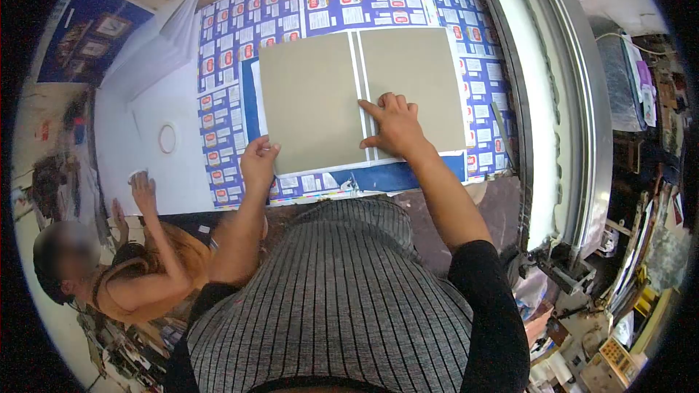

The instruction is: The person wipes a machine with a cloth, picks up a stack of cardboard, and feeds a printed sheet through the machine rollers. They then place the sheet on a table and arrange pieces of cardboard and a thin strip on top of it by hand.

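Two grey-brown boards, a left board (309, 94) and a right board (415, 65), lie side by side on a larger sheet with a white and blue border (408, 177). Between them runs a narrow grey strip (357, 58) with a white gap on each side. My left hand (258, 164) is closed at the lower left corner of the left board, thumb and fingertips at its edge. Over the strip, my right hand (399, 129) has its index finger and thumb stretched apart, tips touching down by the strip; its other fingers are bent.
Printed blue label sheets (222, 109) cover the table underneath. A long metal machine part (561, 102) borders the right side. At left, another person's hand (143, 193) rests on a white surface (145, 153), near a white ring (168, 137), possibly a tape roll.
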A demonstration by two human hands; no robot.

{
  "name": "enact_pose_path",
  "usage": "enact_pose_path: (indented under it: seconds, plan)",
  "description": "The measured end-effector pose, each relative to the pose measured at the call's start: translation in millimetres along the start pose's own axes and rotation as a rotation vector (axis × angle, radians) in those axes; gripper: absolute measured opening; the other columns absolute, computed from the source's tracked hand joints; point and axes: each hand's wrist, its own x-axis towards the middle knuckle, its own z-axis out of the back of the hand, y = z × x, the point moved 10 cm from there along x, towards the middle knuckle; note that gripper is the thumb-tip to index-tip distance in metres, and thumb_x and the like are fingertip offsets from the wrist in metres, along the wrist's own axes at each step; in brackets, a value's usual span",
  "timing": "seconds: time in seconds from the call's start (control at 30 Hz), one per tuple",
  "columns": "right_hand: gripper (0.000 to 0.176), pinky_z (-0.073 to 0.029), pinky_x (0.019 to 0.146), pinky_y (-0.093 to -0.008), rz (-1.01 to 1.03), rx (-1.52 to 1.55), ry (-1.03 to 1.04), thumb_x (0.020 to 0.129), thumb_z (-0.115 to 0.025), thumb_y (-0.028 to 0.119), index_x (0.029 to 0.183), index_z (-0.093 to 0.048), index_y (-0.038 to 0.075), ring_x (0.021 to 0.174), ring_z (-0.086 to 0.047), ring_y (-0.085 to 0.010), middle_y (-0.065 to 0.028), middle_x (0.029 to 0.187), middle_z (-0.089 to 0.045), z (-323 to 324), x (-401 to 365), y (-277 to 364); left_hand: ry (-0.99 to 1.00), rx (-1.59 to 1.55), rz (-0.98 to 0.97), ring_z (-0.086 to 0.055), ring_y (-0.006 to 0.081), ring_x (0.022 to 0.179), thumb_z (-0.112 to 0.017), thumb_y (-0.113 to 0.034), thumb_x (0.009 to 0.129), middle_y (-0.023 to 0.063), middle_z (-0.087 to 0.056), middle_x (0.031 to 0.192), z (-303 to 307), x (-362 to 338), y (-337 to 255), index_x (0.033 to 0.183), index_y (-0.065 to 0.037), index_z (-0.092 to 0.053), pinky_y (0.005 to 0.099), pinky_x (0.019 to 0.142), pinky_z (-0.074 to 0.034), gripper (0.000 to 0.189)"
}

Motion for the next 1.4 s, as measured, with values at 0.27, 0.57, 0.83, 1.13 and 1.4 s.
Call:
enact_pose_path:
  seconds: [0.27, 0.57, 0.83, 1.13, 1.4]
  plan:
    - [0.086, -0.034, 0.095, -0.0444, 0.014, -0.018, -0.029, 0.061, -0.089, 0.045, 0.141, -0.058, 0.031, 0.116, -0.047, -0.0272, -0.0096, 0.121, -0.052, 2.2, -1.3, 4.3, 0.011, -0.018, 0.001, -0.058, 0.0084, 0.076, -0.079, -0.01, 0.085, 0.002, -0.066, 0.094, -0.6, -3.6, -8.8, 0.12, 0.001, -0.067, 0.0235, 0.069, -0.051, 0.039]
    - [0.088, -0.036, 0.095, -0.0474, 0.026, -0.038, 0.002, 0.062, -0.088, 0.047, 0.143, -0.056, 0.033, 0.12, -0.045, -0.0299, -0.011, 0.123, -0.052, 1.6, 0.5, 4.6, -0.014, 0.015, -0.007, -0.058, 0.0077, 0.074, -0.08, -0.011, 0.084, 0.0009, -0.066, 0.09, 0.1, -0.9, -3.2, 0.117, 0.0, -0.07, 0.0229, 0.069, -0.05, 0.036]
    - [0.089, -0.036, 0.093, -0.0472, 0.018, -0.06, 0.024, 0.063, -0.088, 0.049, 0.144, -0.055, 0.032, 0.119, -0.045, -0.03, -0.0107, 0.123, -0.053, -0.4, 2.6, 5.3, -0.006, 0.046, 0.011, -0.06, 0.0092, 0.076, -0.079, -0.013, 0.085, 0.0029, -0.069, 0.093, 1.0, -3.6, -11.0, 0.117, 0.0, -0.07, 0.0244, 0.071, -0.051, 0.036]
    - [0.085, -0.036, 0.094, -0.0472, 0.048, -0.048, -0.022, 0.064, -0.087, 0.047, 0.142, -0.057, 0.029, 0.117, -0.046, -0.0304, -0.0109, 0.121, -0.053, 3.6, -0.8, 7.3, 0.003, 0.083, -0.015, -0.061, 0.0103, 0.078, -0.078, -0.012, 0.085, 0.0027, -0.068, 0.091, 0.3, -1.6, -10.7, 0.118, 0.0, -0.069, 0.0252, 0.07, -0.051, 0.036]
    - [0.086, -0.035, 0.096, -0.046, 0.036, -0.034, 0.001, 0.065, -0.088, 0.045, 0.144, -0.055, 0.032, 0.119, -0.046, -0.0288, -0.0115, 0.124, -0.051, 0.6, -0.3, 3.3, 0.0, 0.079, -0.017, -0.063, 0.0116, 0.076, -0.078, -0.012, 0.084, 0.0049, -0.069, 0.091, -0.6, 0.9, -8.2, 0.116, 0.001, -0.07, 0.0264, 0.07, -0.052, 0.035]
